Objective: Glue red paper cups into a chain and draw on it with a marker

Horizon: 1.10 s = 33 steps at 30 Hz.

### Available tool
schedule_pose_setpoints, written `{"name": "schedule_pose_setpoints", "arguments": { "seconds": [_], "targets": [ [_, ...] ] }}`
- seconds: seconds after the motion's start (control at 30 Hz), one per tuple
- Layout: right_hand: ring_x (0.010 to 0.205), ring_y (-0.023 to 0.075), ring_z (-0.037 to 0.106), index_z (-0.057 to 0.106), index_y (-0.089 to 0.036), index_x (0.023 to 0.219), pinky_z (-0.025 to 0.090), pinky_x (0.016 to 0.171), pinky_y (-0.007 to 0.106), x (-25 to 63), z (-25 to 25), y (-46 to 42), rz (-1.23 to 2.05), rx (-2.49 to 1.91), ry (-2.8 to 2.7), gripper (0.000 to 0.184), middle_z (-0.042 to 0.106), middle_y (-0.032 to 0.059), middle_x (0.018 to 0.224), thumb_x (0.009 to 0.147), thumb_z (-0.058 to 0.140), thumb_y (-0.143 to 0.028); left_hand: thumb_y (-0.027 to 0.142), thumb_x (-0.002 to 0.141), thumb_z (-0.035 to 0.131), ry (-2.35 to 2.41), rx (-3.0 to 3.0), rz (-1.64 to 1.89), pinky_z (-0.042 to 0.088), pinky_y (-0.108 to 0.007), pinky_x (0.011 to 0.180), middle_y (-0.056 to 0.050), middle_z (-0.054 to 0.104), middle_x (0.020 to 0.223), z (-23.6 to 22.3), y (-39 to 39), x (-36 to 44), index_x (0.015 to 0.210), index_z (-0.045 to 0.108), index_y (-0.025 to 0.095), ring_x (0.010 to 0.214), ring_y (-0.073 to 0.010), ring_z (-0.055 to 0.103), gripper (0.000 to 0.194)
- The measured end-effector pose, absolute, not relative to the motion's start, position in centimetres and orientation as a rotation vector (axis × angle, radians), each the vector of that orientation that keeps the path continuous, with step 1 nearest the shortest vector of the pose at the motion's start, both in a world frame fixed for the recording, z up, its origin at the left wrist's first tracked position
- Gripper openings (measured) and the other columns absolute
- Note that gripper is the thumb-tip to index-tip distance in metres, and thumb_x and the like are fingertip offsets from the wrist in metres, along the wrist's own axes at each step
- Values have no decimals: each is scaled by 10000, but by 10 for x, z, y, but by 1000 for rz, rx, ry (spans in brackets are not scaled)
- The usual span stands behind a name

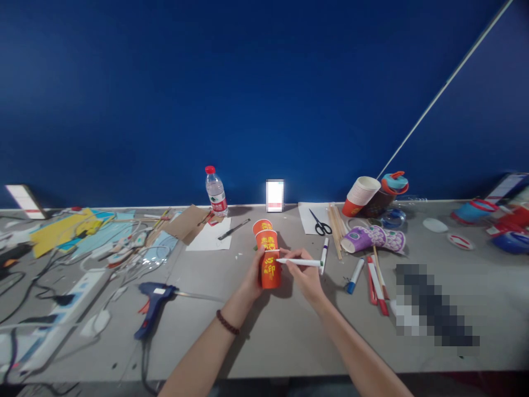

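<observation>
Two red paper cups with yellow characters are lined up end to end in front of me, a white rim line showing where they meet. My left hand is closed around their left side and wears a dark bead bracelet at the wrist. In my right hand is a white marker with a green end. Its tip points left and is at the cups' right side, near the seam; whether it touches is too small to tell. A purple-capped marker lies just beyond my right hand.
To the left lie a blue glue gun, a power strip and tangled cables. A water bottle and a phone stand at the back. Scissors, stacked cups, purple cups and several markers are on the right.
</observation>
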State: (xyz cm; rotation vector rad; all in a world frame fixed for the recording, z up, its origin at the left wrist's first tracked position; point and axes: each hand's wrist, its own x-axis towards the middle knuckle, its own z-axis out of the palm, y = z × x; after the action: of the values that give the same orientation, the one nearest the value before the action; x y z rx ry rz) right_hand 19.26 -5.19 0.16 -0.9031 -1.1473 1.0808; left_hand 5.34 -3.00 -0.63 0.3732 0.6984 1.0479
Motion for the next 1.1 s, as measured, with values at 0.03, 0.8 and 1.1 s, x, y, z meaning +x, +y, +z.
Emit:
{"name": "schedule_pose_setpoints", "arguments": {
  "seconds": [0.03, 0.8, 1.1],
  "targets": [
    [1089, 291, 639, 600, -219, 742, 522, 866, 397, 193, 2, -52, 1084, -902, -1146, 181, 662, 33, 791, 805, 688, -364, 479, 835, 601, 702, 368, 1044, 519, -262, 586, -100, 713, 759, -6, -30, 53, 975, 679, 72, 601, -165, 651, 437],
    [814, 227, 718, 546, -226, 753, 563, 619, 308, 192, 1, -50, 1075, -952, -1039, 225, 751, 71, 881, 772, 700, -388, 475, 831, 599, 762, 360, 1016, 515, -272, 598, -99, 708, 704, 1, -33, 54, 896, 694, 80, 589, -173, 650, 412],
    [696, 187, 704, 528, -223, 761, 576, 619, 309, 192, 0, -50, 1104, -970, -988, 292, 761, 70, 886, 755, 717, -447, 471, 823, 604, 747, 375, 1005, 521, -288, 633, -105, 720, 737, 0, -32, 54, 905, 704, 83, 618, -185, 659, 409]
  ]
}}
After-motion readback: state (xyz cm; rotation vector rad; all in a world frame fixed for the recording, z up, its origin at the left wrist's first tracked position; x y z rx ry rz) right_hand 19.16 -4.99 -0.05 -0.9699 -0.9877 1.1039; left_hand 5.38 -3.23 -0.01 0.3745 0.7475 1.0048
